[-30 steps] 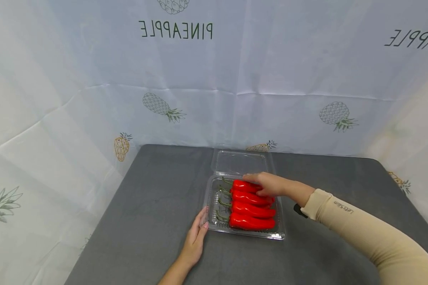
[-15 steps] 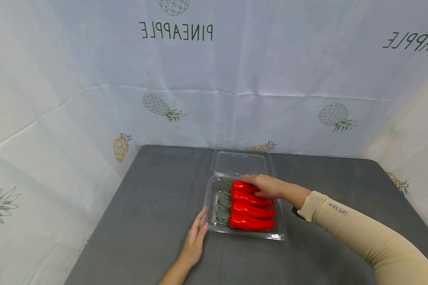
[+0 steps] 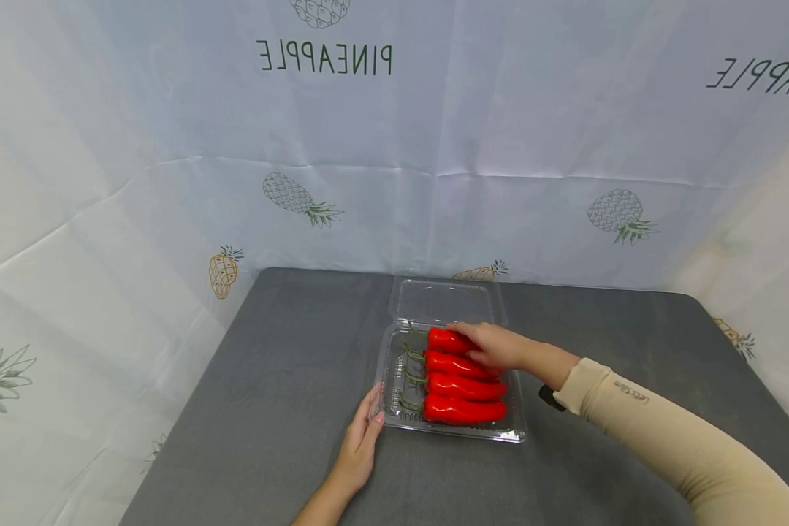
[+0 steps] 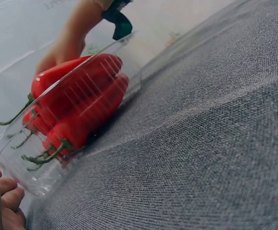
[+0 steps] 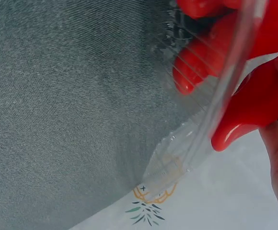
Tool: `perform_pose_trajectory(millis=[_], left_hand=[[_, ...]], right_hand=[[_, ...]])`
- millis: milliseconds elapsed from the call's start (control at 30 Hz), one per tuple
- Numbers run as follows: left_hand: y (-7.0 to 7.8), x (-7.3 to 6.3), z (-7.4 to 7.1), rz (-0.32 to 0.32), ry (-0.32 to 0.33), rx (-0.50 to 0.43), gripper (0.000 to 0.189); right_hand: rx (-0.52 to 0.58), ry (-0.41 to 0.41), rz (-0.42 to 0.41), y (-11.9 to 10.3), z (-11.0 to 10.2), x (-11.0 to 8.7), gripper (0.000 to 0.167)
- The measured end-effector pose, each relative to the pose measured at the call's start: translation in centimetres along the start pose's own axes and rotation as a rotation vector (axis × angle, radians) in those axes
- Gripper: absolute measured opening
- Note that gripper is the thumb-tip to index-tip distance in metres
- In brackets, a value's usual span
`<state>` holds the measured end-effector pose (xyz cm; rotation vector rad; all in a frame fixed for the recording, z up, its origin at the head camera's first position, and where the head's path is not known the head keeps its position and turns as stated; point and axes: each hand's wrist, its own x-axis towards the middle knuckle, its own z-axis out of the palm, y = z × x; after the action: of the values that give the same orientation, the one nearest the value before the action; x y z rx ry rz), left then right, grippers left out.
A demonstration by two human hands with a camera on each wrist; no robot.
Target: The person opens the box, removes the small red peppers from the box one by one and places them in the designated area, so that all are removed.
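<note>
Several glossy red peppers with green stems lie side by side in a clear plastic clamshell container (image 3: 394, 340). My right hand (image 3: 500, 345) grips the farthest red pepper (image 3: 446, 340) from above. In the right wrist view this pepper (image 5: 254, 108) sits between thumb and fingers, its tip above the container's rim. The nearest pepper (image 3: 463, 410) lies along the container's front side. At the container's left front corner, my left hand (image 3: 356, 447) holds the rim and side wall; its curled fingers (image 4: 10, 194) show beside the plastic in the left wrist view.
The container's transparent lid (image 3: 443, 298) is folded back flat toward the rear of the grey table (image 3: 289, 380). A white curtain (image 3: 500, 131) printed with pineapples hangs behind the table and at both sides.
The farthest pepper has risen slightly in my right hand, and its stem now points more upward. The other peppers have shifted a little. My left hand has stayed at the container's corner.
</note>
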<state>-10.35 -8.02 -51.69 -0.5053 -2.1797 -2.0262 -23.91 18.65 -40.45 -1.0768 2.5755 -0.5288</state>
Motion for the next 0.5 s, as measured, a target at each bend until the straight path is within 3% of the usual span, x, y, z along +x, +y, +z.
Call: perform_pose_trajectory(millis=[500], left_hand=[[0.1, 0.0, 0.0, 0.01, -0.004, -0.019, 0.044]], right_hand=[[0.135, 0.08, 0.106, 0.2, -2.0, -0.4, 0.047]])
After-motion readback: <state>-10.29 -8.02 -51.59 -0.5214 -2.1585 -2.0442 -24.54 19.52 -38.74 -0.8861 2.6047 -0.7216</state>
